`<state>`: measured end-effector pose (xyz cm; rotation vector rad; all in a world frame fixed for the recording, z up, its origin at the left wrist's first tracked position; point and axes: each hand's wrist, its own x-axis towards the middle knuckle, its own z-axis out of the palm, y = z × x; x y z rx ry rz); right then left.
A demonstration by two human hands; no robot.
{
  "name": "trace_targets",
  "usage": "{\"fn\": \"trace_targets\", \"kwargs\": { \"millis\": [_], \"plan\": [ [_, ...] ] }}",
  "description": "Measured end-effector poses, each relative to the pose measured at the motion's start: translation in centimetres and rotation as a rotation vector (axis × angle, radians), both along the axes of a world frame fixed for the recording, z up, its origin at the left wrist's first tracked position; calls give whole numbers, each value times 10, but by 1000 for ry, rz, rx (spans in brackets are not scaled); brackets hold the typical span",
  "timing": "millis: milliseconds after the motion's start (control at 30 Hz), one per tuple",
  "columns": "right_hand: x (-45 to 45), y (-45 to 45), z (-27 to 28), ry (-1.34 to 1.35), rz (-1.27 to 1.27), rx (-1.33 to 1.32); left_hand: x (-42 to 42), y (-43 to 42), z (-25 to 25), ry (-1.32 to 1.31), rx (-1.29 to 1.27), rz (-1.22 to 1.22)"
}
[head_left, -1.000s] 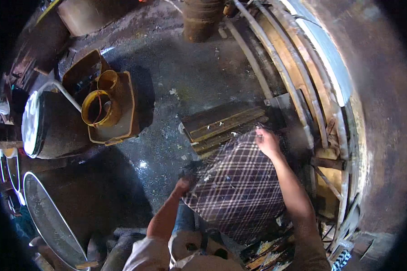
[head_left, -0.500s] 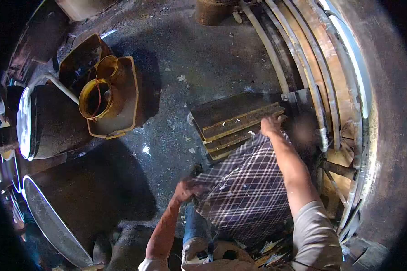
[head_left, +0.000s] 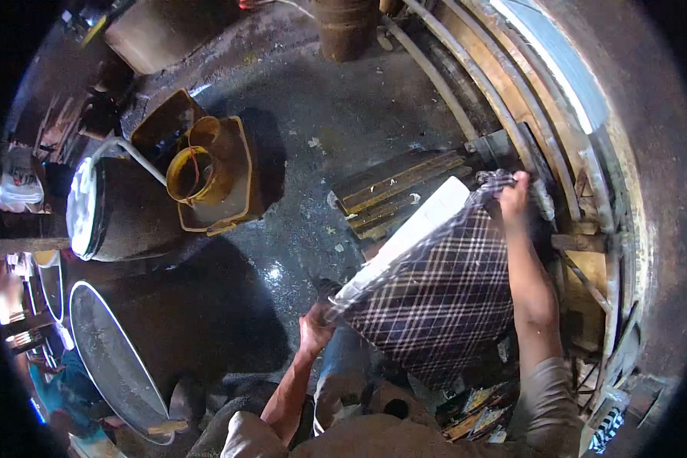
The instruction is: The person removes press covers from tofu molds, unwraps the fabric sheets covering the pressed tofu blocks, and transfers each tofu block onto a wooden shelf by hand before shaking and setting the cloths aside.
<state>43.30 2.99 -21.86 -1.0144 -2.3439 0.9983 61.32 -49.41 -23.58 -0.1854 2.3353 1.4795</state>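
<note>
A dark plaid cloth (head_left: 443, 298) with white lines hangs stretched between my two hands. My left hand (head_left: 315, 330) is closed on its lower left corner. Higher up and to the right, my right hand (head_left: 514, 197) grips the opposite corner, where the fabric is bunched. Along the cloth's upper edge shows a long white flat strip (head_left: 408, 229); whether it belongs to the cloth or is a separate piece, I cannot tell. Just beyond lies a low wooden slatted piece (head_left: 404, 187) on the floor, partly hidden by the strip and cloth.
A yellow bucket (head_left: 192, 174) stands in a yellowish tub (head_left: 240, 198) at the left. Nearby are a dark drum (head_left: 122, 210) and a large round vessel (head_left: 118, 359). Curved pipes (head_left: 504, 99) run along the right. Wood scraps (head_left: 485, 412) lie near my feet.
My right hand has moved right and slightly up, pulling the cloth tauter. The white strip has come into view along its upper edge. The camera view has shifted somewhat.
</note>
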Motion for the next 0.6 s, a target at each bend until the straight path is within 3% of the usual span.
{"fn": "trace_targets", "kwargs": {
  "millis": [67, 133, 200, 300, 367, 400, 500, 567, 600],
  "plan": [
    [42, 35, -7, 150, -42, -97, 29, 7, -1, 85, 2, 4],
    [90, 41, 19, 236, -59, -287, 60, 13, 1, -30, -60, -193],
    [143, 41, 47, 317, -17, -474, 90, 28, 21, 51, -163, -367],
    [219, 49, 81, 402, -132, -556, 140, 61, 47, -16, 32, -422],
    [269, 63, 101, 477, -174, -604, 178, 83, 47, 423, 219, -712],
    [293, 75, 105, 447, -236, -556, 191, 98, 81, 58, 310, -793],
    [362, 112, 129, 553, -303, -559, 250, 147, 75, 285, 431, -947],
    [414, 163, 127, 525, -282, -497, 280, 176, 105, -238, 581, -1048],
    [438, 175, 135, 575, -318, -469, 296, 190, 124, -235, 584, -1054]
  ]
}}
